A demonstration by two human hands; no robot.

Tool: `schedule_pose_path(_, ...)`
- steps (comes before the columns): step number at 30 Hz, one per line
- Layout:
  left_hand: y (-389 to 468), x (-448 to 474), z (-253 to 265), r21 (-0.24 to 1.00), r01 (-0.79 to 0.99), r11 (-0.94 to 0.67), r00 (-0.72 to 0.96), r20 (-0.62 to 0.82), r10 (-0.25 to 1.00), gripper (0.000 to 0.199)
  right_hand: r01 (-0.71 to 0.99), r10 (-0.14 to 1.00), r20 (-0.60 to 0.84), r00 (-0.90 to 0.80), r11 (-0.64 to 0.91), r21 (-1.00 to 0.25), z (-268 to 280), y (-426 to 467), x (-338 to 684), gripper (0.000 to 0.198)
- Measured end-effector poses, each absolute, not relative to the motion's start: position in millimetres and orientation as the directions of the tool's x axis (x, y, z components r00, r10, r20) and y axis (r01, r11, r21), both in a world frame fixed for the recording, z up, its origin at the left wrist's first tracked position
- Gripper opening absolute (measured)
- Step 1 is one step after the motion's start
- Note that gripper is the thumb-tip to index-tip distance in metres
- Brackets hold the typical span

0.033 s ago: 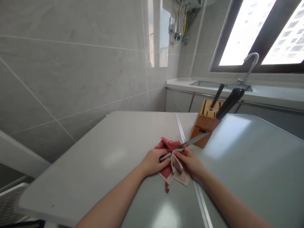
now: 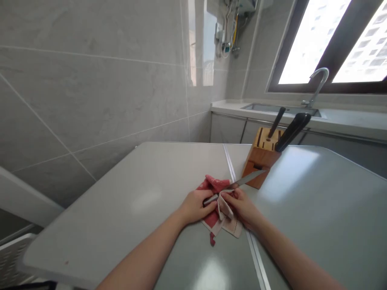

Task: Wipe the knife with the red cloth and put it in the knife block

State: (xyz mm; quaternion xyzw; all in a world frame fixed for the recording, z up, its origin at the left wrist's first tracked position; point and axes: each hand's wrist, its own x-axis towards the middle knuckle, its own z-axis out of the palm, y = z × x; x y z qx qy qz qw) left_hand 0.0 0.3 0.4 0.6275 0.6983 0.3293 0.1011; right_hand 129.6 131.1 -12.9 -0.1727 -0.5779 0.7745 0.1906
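My left hand (image 2: 199,206) is closed around the handle of a knife (image 2: 248,178), whose blade points away to the right, toward the knife block. In my right hand (image 2: 242,204), the fingers pinch a folded part of a red and cream cloth (image 2: 214,220) against the knife near the handle end of the blade. More of the cloth lies beneath and behind both hands, on the table. Beyond the blade tip stands a wooden knife block (image 2: 256,167) with dark-handled knives (image 2: 292,132) in it. My right fingertips are partly hidden by the cloth.
Both forearms rest over a pale folding table (image 2: 127,225) with a metal seam (image 2: 255,251) running through it. Behind it is a counter (image 2: 347,117) with a sink and a curved faucet (image 2: 322,82) under a window. A grey tiled wall (image 2: 105,88) borders the left.
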Motion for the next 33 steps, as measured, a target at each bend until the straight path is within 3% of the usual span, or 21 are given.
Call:
schedule_pose_path(12, 0.8, -2.2, -1.7, 0.637, 0.770, 0.016, -0.226, 0.249, 0.942, 0.033, -0.214, 0.460, -0.012, -0.888, -0.435, -0.875, -4.7, 128.6, 128.1, 0.026)
schedule_pose_path(23, 2.4, -2.2, -0.4, 0.625, 0.780, 0.012, -0.229, 0.267, 0.936, 0.039, -0.336, 0.592, -0.067, -0.803, -0.542, -0.770, -6.1, 136.1, 127.0, 0.024)
schedule_pose_path(33, 2.2, -2.3, 0.1, 0.659, 0.752, 0.021, -0.262, 0.269, 0.927, 0.039, -0.384, 0.671, -0.069, -0.738, -0.502, -0.775, -4.5, 151.6, 126.8, 0.016)
